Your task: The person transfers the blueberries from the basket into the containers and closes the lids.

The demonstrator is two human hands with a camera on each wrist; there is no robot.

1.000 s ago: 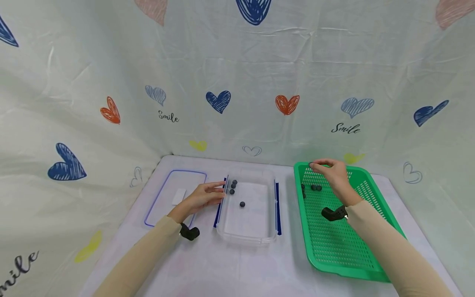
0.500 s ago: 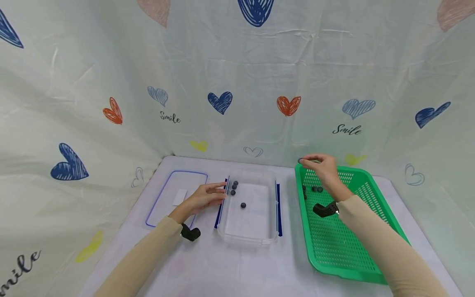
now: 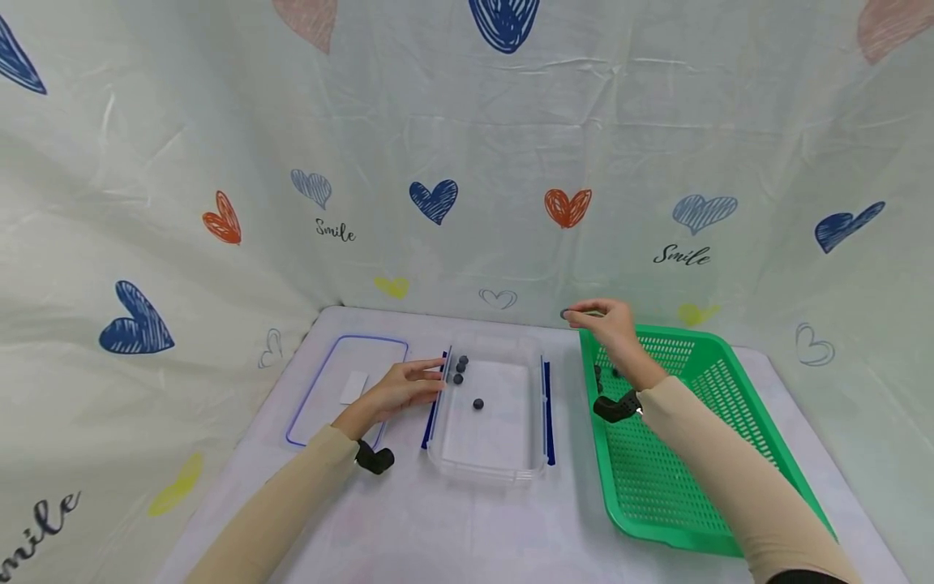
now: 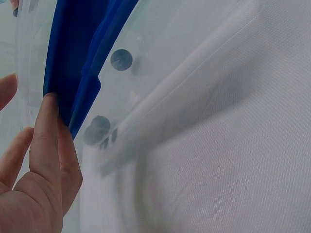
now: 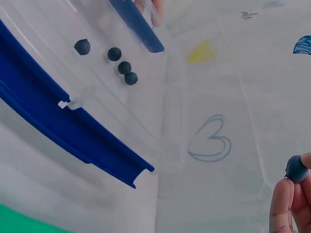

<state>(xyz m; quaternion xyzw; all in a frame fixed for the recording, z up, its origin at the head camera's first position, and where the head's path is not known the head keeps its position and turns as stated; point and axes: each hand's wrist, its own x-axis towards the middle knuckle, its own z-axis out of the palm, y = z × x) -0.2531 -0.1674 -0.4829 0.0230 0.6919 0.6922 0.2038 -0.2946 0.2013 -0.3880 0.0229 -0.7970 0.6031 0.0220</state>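
Soft, even light of middling brightness fills the head view, with faint pale glints along the creases of the hanging sheet (image 3: 511,122) at upper centre and wide-angle stretching of the "Smile" lettering (image 3: 40,527) at lower left. In the left wrist view a broad, soft-edged shadow slants across the white cloth (image 4: 243,155), whose weave stays legible. The right wrist view is greyer and flatter, the green basket (image 5: 24,221) reduced to a textureless lower-left patch.
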